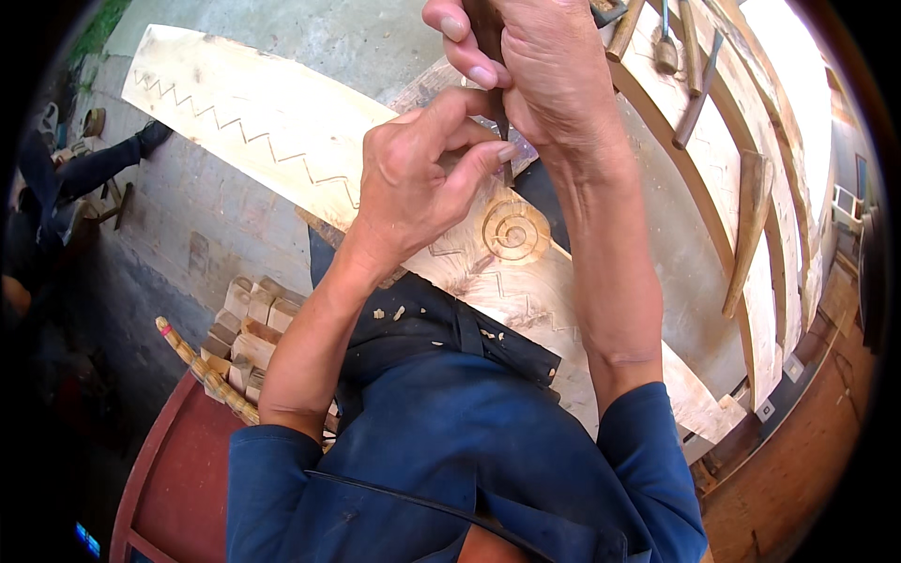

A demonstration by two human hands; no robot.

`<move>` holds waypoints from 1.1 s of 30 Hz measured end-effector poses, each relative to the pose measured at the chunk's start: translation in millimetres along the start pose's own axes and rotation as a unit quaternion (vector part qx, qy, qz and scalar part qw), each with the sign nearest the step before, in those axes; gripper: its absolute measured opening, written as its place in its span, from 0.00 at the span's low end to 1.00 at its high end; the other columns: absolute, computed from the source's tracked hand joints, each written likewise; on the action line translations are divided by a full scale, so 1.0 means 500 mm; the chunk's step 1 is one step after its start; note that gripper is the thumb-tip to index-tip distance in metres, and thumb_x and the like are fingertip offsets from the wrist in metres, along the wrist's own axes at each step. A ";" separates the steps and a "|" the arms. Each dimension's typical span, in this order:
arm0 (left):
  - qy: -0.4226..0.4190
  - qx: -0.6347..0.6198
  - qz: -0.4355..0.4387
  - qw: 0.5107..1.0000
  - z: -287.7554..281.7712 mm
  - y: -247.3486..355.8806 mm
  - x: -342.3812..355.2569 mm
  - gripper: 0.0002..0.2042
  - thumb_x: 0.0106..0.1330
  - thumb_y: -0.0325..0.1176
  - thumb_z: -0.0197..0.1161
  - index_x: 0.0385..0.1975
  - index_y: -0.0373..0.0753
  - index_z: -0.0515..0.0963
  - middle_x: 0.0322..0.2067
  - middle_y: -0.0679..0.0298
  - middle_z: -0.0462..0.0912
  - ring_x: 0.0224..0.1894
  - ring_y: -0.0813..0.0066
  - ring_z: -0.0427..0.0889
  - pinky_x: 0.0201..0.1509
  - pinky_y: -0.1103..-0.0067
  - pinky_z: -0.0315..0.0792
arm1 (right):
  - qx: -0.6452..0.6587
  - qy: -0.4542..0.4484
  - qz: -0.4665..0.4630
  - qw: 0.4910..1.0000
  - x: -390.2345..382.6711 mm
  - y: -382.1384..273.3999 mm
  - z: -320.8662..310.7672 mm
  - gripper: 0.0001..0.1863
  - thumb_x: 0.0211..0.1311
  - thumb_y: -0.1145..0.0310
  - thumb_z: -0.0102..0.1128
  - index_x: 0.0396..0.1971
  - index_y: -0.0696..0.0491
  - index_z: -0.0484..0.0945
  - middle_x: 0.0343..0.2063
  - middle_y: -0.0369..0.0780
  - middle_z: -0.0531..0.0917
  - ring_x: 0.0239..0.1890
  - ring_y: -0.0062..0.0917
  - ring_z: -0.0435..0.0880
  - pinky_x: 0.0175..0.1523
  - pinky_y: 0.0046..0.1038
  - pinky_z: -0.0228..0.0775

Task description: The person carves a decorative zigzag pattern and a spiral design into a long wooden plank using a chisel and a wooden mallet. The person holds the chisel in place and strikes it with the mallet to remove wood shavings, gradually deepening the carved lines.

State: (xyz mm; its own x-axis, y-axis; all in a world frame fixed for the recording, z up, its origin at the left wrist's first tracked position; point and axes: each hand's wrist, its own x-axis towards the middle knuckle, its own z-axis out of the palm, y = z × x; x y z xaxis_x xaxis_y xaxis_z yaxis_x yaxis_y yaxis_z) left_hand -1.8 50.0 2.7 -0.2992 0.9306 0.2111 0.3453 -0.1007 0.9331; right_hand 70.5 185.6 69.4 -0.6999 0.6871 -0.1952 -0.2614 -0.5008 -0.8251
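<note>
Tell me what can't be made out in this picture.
All in the head view:
Tool: top end, cut off by the upper edge.
Right hand: upper part, cut off there too.
Board: middle stretch, behind the left hand.
Another person: upper body, lost in darkness.

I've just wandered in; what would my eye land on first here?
Probably the round spiral carved into the pale board, near the picture's middle. Just above it, the left hand and right hand close around a dark tool. Next might come the zigzag line along the board's upper-left stretch.
</note>
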 end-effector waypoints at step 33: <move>-0.011 -0.006 -0.005 1.000 0.002 0.005 0.002 0.11 0.67 0.23 0.74 0.45 0.33 0.81 0.29 0.57 0.92 0.32 0.64 0.94 0.38 0.74 0.83 | -0.003 -0.015 -0.028 0.999 0.006 0.021 -0.010 0.16 0.84 0.55 0.62 0.42 0.55 0.80 0.19 0.32 0.79 0.12 0.11 0.68 0.16 0.16 0.56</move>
State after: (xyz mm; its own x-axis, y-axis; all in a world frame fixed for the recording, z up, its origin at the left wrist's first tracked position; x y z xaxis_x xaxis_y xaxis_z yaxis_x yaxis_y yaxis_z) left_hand -0.3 50.9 5.2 -0.2822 0.9392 0.1959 0.3326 -0.0957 0.9382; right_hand 69.1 185.2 57.7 -0.7040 0.6977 -0.1329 -0.2965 -0.4588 -0.8376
